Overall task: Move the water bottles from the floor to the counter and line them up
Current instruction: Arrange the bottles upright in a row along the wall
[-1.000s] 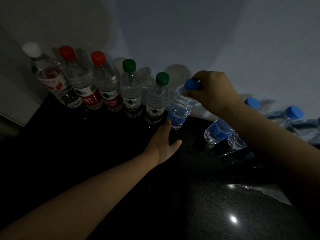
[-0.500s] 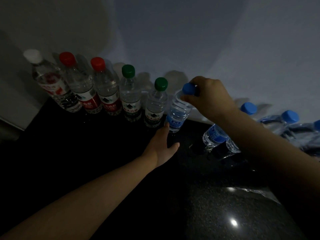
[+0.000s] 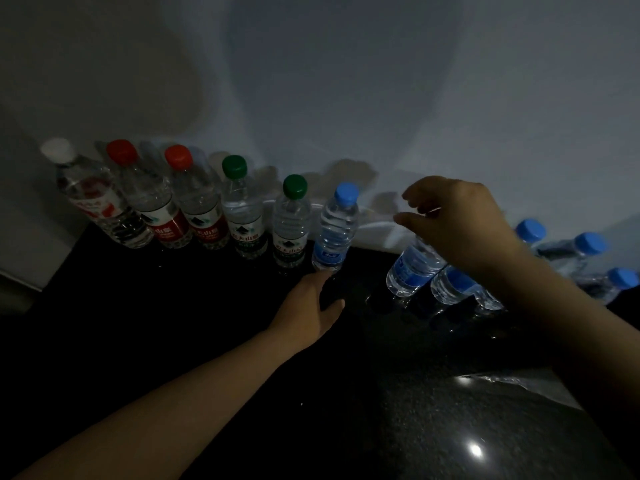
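Observation:
Several water bottles stand in a row along the wall on the dark counter (image 3: 173, 341): one with a white cap (image 3: 93, 206), two red-capped (image 3: 152, 202), two green-capped (image 3: 242, 209), and a blue-capped bottle (image 3: 334, 230) at the right end. My left hand (image 3: 308, 306) lies flat on the counter, fingers touching that blue-capped bottle's base. My right hand (image 3: 453, 223) hovers to the right of its cap, fingers loosely spread, holding nothing. Under it are more blue-capped bottles (image 3: 412, 268), partly hidden by the hand and arm.
The pale wall (image 3: 346, 98) runs right behind the row. At the far right lie more blue-capped bottles (image 3: 585, 247) in a loose cluster. A bright light reflection (image 3: 474, 450) shows on the polished counter near the front right.
My right hand has let go of the blue cap and moved right, away from the bottle. The bottle now stands upright in the row. My left hand stays at its base.

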Demonstrator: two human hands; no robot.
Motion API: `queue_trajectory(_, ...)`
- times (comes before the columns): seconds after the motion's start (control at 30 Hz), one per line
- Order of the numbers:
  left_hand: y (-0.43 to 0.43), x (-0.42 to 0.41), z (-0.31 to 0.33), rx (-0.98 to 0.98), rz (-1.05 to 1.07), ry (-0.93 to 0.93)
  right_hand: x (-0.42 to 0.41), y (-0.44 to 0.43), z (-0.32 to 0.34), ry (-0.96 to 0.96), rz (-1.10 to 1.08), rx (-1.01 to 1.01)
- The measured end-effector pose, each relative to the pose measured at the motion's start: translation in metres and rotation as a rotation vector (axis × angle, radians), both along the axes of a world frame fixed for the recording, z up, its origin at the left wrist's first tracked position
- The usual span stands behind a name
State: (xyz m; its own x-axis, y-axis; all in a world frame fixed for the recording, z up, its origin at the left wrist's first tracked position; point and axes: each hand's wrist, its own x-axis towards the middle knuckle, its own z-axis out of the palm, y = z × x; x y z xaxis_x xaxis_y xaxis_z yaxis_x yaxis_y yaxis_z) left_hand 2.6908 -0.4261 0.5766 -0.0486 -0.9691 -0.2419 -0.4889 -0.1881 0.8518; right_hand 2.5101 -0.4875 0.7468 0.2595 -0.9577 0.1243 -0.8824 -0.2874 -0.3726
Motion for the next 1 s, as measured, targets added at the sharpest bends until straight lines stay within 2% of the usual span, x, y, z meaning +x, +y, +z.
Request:
queue_trajectory(0.23,-0.001,-0.027,0.002,0.010,-0.065,-0.056,-0.039,0.005,-0.001,0.109,-0.138,-0.011)
queue_trajectory(0.57,-0.008,-0.064,-0.006,0.049,-0.076,-0.047,-0.051,-0.012,-0.025,0.171,-0.166,0.052)
queue_trajectory(0.7,-0.010,-0.072,-0.012,0.063,-0.087,-0.040,-0.053,-0.017,-0.020,0.230,-0.086,0.064)
queue_trajectory(0.83,-0.010,-0.080,-0.017,0.072,-0.071,-0.029,-0.061,-0.014,-0.011,0.162,0.060,0.125)
queue_trajectory(1.0,-0.012,-0.087,-0.020,0.089,-0.105,-0.031,-0.063,-0.008,-0.014,0.117,0.057,0.121)
